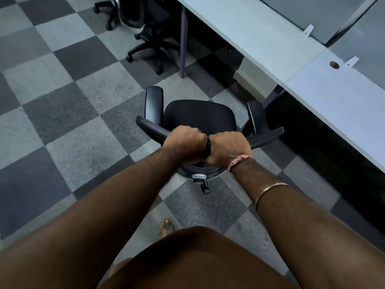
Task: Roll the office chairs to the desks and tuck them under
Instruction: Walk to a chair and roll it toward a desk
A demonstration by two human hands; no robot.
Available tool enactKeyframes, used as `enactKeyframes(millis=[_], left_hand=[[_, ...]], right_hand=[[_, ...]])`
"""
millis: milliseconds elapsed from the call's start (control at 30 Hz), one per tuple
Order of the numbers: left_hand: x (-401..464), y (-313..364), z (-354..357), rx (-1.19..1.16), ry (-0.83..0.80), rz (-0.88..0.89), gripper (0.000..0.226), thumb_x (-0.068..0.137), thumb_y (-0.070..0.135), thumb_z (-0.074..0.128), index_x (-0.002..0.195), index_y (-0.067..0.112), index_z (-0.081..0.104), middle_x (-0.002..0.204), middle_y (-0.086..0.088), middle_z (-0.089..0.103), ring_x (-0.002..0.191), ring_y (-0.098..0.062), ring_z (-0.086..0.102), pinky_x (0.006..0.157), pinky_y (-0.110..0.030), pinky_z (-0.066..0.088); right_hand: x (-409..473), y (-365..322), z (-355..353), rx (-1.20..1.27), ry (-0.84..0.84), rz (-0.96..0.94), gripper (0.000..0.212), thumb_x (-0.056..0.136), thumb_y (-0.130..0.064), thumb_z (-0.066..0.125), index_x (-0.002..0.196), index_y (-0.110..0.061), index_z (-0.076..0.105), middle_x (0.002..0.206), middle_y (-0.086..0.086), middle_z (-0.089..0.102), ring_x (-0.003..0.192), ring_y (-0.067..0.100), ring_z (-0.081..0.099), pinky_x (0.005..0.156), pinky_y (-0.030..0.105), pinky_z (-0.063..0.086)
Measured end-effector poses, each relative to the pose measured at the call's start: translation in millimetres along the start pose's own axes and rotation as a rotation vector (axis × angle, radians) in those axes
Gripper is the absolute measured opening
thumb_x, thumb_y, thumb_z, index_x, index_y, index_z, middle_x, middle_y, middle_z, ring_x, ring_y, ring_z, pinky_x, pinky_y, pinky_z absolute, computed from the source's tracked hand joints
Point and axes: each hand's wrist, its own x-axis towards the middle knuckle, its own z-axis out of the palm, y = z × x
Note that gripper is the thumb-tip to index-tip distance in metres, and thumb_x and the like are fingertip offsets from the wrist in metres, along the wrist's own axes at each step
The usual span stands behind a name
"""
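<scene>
A black office chair stands on the checkered carpet right in front of me, its seat facing away toward the desks. My left hand and my right hand both grip the top edge of its backrest, side by side and almost touching. The chair's two armrests stick out to either side of the seat. A long pale desk runs along the right, and the chair stands outside it, near the dark gap under the desk edge.
A second black chair is tucked under the desk at the top, beside a grey desk leg. Another chair base shows at the far top left. My sandalled foot is behind the chair. Open carpet lies to the left.
</scene>
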Motion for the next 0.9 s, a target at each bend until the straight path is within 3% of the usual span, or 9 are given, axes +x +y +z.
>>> enactKeyframes(millis=[267, 467, 667, 900], left_hand=[[76.8, -84.9, -13.5, 0.011, 0.026, 0.04, 0.014, 0.091, 0.036, 0.057, 0.091, 0.024, 0.065, 0.084, 0.005, 0.067, 0.063, -0.019, 0.051, 0.06, -0.035, 0.049], [151.3, -147.0, -25.2, 0.026, 0.046, 0.042, 0.017, 0.093, 0.04, 0.056, 0.088, 0.025, 0.062, 0.077, 0.007, 0.058, 0.063, -0.019, 0.052, 0.061, -0.035, 0.05], [241.1, -212.1, -38.4, 0.047, 0.031, 0.014, 0.017, 0.092, 0.041, 0.057, 0.085, 0.026, 0.06, 0.08, 0.006, 0.065, 0.065, -0.019, 0.058, 0.064, -0.036, 0.056], [329.4, -271.9, -54.4, 0.058, -0.022, 0.046, 0.015, 0.091, 0.037, 0.055, 0.08, 0.027, 0.057, 0.078, 0.006, 0.065, 0.066, -0.02, 0.061, 0.065, -0.037, 0.056]], right_hand=[[109.5, 22.7, -2.8, 0.02, -0.016, 0.043, 0.052, 0.072, -0.079, 0.049, 0.072, -0.028, 0.052, 0.071, -0.007, 0.064, 0.063, 0.021, 0.062, 0.053, 0.03, 0.038], [199.3, 53.9, -3.1, -0.004, 0.012, 0.072, 0.057, 0.071, -0.083, 0.047, 0.077, -0.028, 0.061, 0.069, -0.008, 0.062, 0.06, 0.019, 0.058, 0.053, 0.029, 0.036], [299.7, 93.6, -1.1, -0.023, 0.021, 0.106, 0.049, 0.074, -0.073, 0.052, 0.077, -0.026, 0.064, 0.068, -0.006, 0.063, 0.054, 0.019, 0.045, 0.051, 0.029, 0.03], [393.3, 137.7, 0.5, 0.001, -0.014, 0.126, 0.048, 0.074, -0.072, 0.051, 0.077, -0.025, 0.062, 0.072, -0.005, 0.064, 0.058, 0.02, 0.05, 0.053, 0.03, 0.034]])
